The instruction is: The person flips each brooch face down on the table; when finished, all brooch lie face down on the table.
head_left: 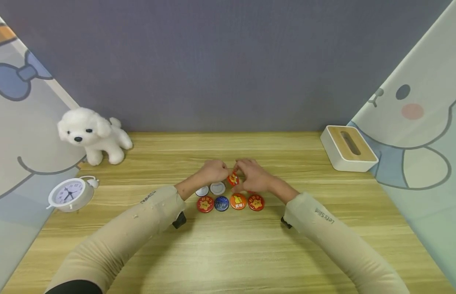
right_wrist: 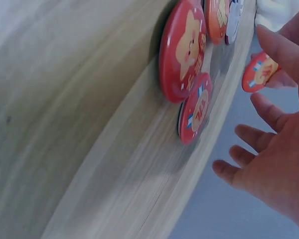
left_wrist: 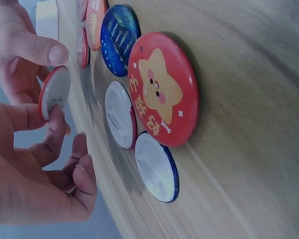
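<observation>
My left hand [head_left: 215, 171] pinches a red button badge [head_left: 233, 179] between thumb and fingers, raised above the table. Its white pin side faces the left wrist view, while the red printed face appears in the right wrist view. Around this badge, my right hand [head_left: 254, 176] spreads its thumb and index finger, the fingertips right by its edge; the other fingers stand loose. Below lie a red star badge [head_left: 205, 204], a blue badge [head_left: 221, 203], an orange badge [head_left: 238, 201] and another red star badge [head_left: 256, 202]. Behind them are two face-down white-backed badges [left_wrist: 120, 115] and a red badge [right_wrist: 195, 109].
A white plush dog [head_left: 93, 134] and a white alarm clock [head_left: 70, 194] stand on the left of the wooden table [head_left: 228, 253]. At the right back is a white tissue box [head_left: 349, 149] with a wooden lid. A grey panel [head_left: 228, 65] rises behind.
</observation>
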`<state>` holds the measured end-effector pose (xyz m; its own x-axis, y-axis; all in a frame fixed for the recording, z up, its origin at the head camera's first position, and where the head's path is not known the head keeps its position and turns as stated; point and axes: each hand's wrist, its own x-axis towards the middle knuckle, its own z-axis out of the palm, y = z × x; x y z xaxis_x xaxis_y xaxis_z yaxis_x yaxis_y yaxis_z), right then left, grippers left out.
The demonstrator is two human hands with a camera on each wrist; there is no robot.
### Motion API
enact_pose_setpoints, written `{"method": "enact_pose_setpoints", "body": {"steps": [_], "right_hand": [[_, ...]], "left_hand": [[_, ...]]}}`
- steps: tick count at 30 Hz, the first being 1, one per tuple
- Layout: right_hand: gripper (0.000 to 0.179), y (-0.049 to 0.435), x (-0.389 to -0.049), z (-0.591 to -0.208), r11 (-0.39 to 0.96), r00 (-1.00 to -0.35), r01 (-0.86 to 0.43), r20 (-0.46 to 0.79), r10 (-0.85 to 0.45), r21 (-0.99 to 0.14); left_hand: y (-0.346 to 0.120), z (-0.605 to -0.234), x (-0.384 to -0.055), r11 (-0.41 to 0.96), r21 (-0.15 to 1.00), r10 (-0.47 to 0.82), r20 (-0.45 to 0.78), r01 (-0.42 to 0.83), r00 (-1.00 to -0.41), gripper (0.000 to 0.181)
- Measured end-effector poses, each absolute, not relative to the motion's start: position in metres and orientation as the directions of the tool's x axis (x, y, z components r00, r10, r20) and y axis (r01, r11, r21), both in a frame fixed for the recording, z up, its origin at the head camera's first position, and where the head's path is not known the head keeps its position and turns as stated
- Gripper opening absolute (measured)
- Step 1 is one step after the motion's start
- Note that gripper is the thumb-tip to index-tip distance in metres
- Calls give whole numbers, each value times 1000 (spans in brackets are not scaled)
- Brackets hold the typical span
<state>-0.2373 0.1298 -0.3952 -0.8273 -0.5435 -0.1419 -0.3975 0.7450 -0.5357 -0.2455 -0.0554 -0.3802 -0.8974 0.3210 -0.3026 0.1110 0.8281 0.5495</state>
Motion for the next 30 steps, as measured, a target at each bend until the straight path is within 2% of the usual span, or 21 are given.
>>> {"method": "enact_pose_setpoints", "body": {"steps": [3,8,12,16,23,26,30], "right_hand": [[50,129,-236,-396,741,-828,-422,-111,-549,-522],[32,130,-236,-397,741,-825,-450,-85,-558,-499],[17,132,-237,-398,721,-816,-484,-41,-576,-496],[9,134,-239,-399,685,-813,-508,29,-581,-523],[14,138,-242,-400,667,-844,-494,123,-522,-557],[17,139,-244,-400,662,-857,-466,115,-502,-587],[18,140,-245,-400,658,-870,-429,86,-486,-619]], "left_hand": [[-55,-380,-247,835,544,302,-336,78,-892,48],[-56,-381,-249,832,554,279,-385,21,-880,46],[-57,-383,-249,841,538,290,-353,61,-890,41],[-59,-386,-250,832,545,308,-294,106,-905,40],[-62,-396,-250,769,620,367,-227,157,-902,48],[-63,-397,-248,755,633,387,-219,172,-896,49],[-64,-396,-247,748,633,405,-202,197,-892,41]]}}
